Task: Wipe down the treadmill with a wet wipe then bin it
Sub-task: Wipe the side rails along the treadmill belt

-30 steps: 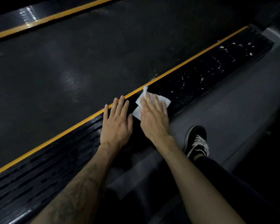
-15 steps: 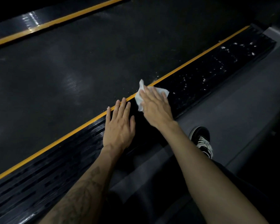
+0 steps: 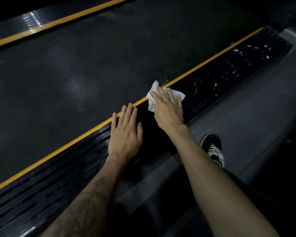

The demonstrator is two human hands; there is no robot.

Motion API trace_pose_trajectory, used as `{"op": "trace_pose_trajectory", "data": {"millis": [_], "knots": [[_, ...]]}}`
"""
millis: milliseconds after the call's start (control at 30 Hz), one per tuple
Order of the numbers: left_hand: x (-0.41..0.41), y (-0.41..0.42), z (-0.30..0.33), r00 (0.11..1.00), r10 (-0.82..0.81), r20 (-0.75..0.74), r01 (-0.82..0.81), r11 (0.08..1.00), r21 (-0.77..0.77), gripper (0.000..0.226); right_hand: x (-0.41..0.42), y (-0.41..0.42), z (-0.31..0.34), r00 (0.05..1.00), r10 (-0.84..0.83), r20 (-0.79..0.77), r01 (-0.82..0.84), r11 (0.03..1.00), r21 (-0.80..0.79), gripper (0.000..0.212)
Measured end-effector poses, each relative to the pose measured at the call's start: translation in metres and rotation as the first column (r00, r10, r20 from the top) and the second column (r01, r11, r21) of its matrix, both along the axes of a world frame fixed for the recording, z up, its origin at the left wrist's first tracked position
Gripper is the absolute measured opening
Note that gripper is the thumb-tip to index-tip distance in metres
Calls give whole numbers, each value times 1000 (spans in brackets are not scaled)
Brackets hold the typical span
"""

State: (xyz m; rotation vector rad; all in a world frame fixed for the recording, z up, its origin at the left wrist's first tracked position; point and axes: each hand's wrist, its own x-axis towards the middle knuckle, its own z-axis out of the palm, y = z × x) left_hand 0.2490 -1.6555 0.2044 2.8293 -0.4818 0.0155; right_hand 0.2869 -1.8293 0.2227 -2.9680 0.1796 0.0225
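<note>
Nearest, two bare forearms are seen entering from the lower edge, the left one tattooed. A black shoe (image 3: 212,149) is partly hidden behind the right forearm, on the grey floor (image 3: 246,120). The left hand (image 3: 125,134) is laid flat with straight fingers on the treadmill's black side rail (image 3: 220,77), its grip released. Just beyond, the wet wipe (image 3: 176,94) is pressed onto the rail by the flat right hand (image 3: 167,110), at the yellow stripe (image 3: 75,140); most of the wipe is covered. White specks dot the rail farther on. The treadmill belt (image 3: 109,57) lies beyond, dim.
</note>
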Motion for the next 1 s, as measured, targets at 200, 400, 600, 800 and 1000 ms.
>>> {"op": "trace_pose_trajectory", "data": {"millis": [200, 400, 600, 800, 1000], "knots": [[1, -2, -2, 1000, 5, -3, -5, 1000, -1, 64, -4, 32, 2, 988, 151, 15, -151, 988, -27, 52], [0, 0, 0, 1000, 2, -9, -2, 1000, -13, 65, -10, 11, -6, 992, -46, 121, 49, 999, -19, 54], [1, -1, 0, 1000, 1, 3, 0, 1000, -18, 66, -11, 15, -15, 983, 112, 142, -105, 993, -62, 53], [0, 0, 1, 1000, 1, -4, -1, 1000, -20, 66, -22, 5, -12, 995, -85, 56, 87, 996, -33, 59], [0, -2, 0, 1000, 1, 15, 0, 999, -33, 64, -15, 5, -9, 996, 56, 74, -53, 998, -35, 58]]}}
